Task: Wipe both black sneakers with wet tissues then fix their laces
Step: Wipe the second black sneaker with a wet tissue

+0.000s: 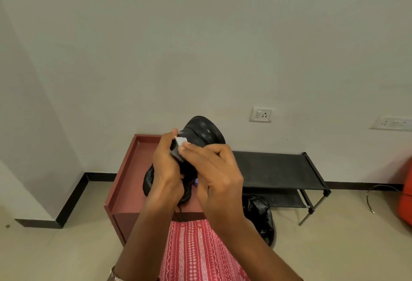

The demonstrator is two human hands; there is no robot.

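Observation:
I hold a black sneaker (204,132) up in front of me, its ribbed sole facing the wall. My left hand (166,165) grips its side. My right hand (214,169) pinches a small grey-white wet tissue (181,141) against the shoe's edge. A black lace (187,194) dangles below my hands. Behind my left wrist a second black sneaker (149,180) lies on the red-brown cabinet (127,180), mostly hidden.
A low black shoe rack (278,169) stands against the wall to the right of the cabinet. A black plastic bag (260,216) sits on the floor by it. Wall sockets (260,114) are above the rack. An orange object (406,194) is at the far right edge.

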